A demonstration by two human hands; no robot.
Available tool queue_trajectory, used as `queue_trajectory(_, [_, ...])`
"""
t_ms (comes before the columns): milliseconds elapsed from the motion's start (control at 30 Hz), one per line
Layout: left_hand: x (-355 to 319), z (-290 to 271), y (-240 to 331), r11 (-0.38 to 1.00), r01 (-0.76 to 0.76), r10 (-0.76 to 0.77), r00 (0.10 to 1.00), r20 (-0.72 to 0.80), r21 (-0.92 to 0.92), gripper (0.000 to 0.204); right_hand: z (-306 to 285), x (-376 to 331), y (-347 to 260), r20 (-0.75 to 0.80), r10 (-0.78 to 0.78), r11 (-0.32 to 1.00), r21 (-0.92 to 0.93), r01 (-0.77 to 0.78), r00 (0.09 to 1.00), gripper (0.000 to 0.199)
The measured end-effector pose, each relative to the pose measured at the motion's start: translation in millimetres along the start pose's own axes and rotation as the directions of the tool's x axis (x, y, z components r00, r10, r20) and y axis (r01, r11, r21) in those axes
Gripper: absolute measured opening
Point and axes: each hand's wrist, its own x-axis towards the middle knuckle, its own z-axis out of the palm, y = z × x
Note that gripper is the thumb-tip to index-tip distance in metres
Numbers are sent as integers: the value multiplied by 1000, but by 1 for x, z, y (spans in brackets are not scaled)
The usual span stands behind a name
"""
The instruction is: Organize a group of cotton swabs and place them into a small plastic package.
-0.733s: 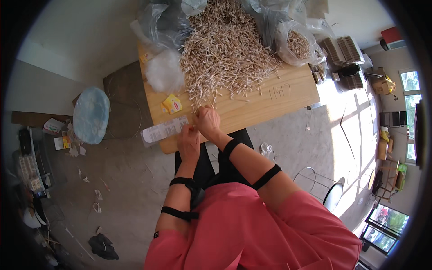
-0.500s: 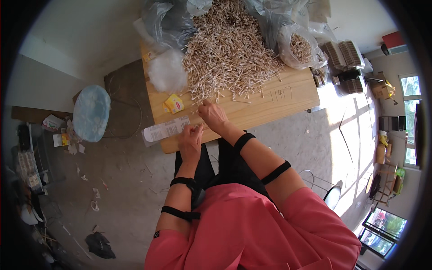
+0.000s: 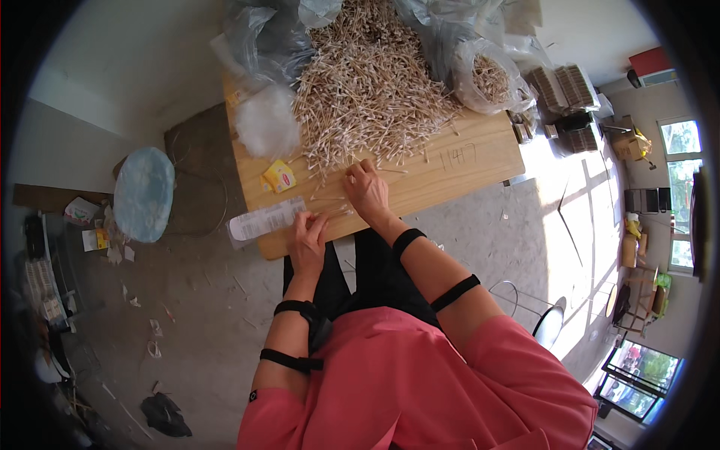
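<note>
A large heap of cotton swabs (image 3: 375,90) covers the far part of the wooden table (image 3: 442,180). My right hand (image 3: 367,192) is at the near edge of the heap, fingers curled and pinched together; whatever is between them is too small to make out. Closer to the front edge, my left hand (image 3: 307,238) is closed in a pinch, with thin swabs (image 3: 339,212) at its fingertips. Just left of it lies a flat clear packet with a white printed label (image 3: 266,220). Beyond that sits a small yellow packet (image 3: 280,177).
Clear plastic bags (image 3: 268,124) flank the heap on the left, and an open bag of swabs (image 3: 489,79) stands to its right. A round blue-covered stool (image 3: 144,195) is left of the table. Bundled packs (image 3: 564,86) are stacked at the far right.
My right hand has moved right along the near edge of the heap. My left hand stays beside the labelled packet. The whole view has shifted slightly.
</note>
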Motion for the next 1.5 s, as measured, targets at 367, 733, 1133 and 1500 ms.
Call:
queue_trajectory(367, [1,-2,1,1000,4,-4,1000,6,-12,22,-6,-22,3,241,-273,952,-73,298,932,12])
queue_trajectory(733, [2,-3,-3,999,-40,40,999,32,13,29,-2,-15,2,330,-250,968,57,245,910,10])
queue_trajectory(1133, [14,-2,1,971,-81,40,983,181,225,45,-4,-1,-2,320,-331,941,41,336,888,10])
queue_trajectory(1500, [16,-4,0,971,-97,53,979,198,219,42,-25,-16,17,234,-172,981,-46,187,957,10])
